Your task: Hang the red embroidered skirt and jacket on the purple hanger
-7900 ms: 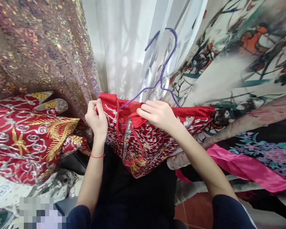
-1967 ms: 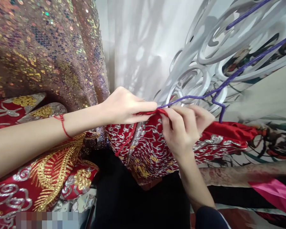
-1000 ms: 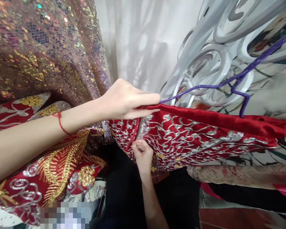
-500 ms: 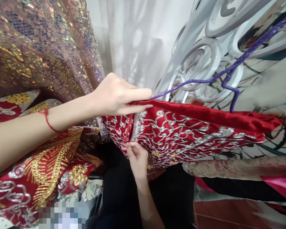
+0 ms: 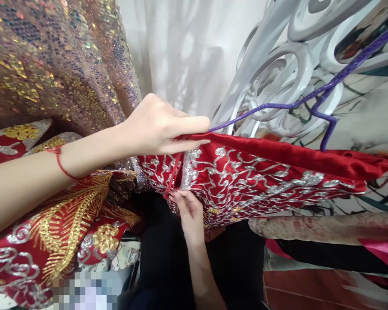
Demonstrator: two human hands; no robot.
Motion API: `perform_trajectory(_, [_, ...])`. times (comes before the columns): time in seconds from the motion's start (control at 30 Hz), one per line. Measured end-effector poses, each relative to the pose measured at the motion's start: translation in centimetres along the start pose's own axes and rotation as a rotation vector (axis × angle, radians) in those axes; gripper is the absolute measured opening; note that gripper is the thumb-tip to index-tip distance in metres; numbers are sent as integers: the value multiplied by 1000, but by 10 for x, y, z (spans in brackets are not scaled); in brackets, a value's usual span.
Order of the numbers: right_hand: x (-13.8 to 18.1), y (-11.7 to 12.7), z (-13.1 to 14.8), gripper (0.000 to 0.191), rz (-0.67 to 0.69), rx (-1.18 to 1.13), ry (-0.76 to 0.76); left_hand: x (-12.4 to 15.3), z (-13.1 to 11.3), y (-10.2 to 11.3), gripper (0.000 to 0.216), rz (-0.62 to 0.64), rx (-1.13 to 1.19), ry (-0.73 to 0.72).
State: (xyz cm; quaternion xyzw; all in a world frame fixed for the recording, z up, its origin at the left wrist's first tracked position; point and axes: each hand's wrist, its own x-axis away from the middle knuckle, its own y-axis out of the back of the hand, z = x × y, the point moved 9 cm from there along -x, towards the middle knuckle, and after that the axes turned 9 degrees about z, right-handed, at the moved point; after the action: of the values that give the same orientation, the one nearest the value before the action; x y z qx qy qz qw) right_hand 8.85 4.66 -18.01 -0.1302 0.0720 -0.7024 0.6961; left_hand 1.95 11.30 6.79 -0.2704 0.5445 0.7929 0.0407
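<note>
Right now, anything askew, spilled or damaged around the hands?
Only the purple hanger looks askew: it rises aslant from the red garment, perhaps just camera angle. No spill or tear shows.

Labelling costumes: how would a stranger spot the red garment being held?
From the white scrollwork, upper right, follow the purple hanger down to the left hand. That hand grips the red garment. Its pattern is mostly silver; the red piece lower left carries a gold plume.

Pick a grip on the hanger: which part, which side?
Probably the hanger stem, just above the fork, from the camera side: it is bare there, while both shoulders run down to the red garment and white scrollwork lies behind.
</note>
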Motion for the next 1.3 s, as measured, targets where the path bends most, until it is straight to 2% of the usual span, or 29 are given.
perform_trajectory(0.1, [3,4,-8,28,-96,-95,3,0,0,-2,37,23,-42,-4])
perform_trajectory(0.2, [3,7,-10,31,-152,-125,26,2,-5,4,34,-45,-71,-71])
perform_trajectory(0.3, [1,1,-1,31,-99,-28,65,4,-9,8,30,-87,-72,-125])
perform_trajectory(0.63, [7,-2,34,30,-79,598,276,7,-6,1,25,43,28,-78])
perform_trajectory(0.73, [4,-1,32,30,-93,646,266,7,-7,0,23,64,33,-66])
perform_trajectory(0.83, [2,-1,29,31,-86,670,239,8,-10,5,19,14,32,-86])
perform_trajectory(1.0, [1,-7,28,34,-6,680,178,10,-10,7,18,-23,26,-106])
perform_trajectory(1.3, [-9,-4,41,30,-13,772,259,9,-12,11,18,-71,-29,-130])
